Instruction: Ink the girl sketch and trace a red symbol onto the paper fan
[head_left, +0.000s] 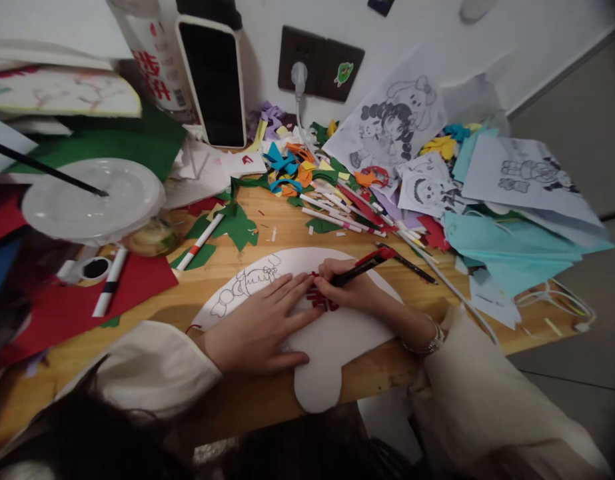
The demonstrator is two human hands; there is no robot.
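Lying flat on the wooden table (377,367), the white fan-shaped card (357,333) was under both hands. Its long way went from left to right, and its round handle part (317,387) poked toward the near side. The left hand (262,327) was spread out on the card's left and middle, with its fingers pointing far and right. The right hand (360,290) was on the right side, pinching a black and red marker (360,268) that slanted up to the far right. The fingers hid the marker's tip. The red writing (328,305) was between the hands, close to both, and fingers covered some of it. The line drawing (244,283) was on the left, just past the left hand. A dark pen (410,263) lay just beyond the right hand, and a white cable (452,280) ran down on the right. A pile of markers (337,213) and bright paper scraps (287,167) sat on the far side. Far to the left stood a phone (212,80), with a clear plastic lid (90,200) nearer.
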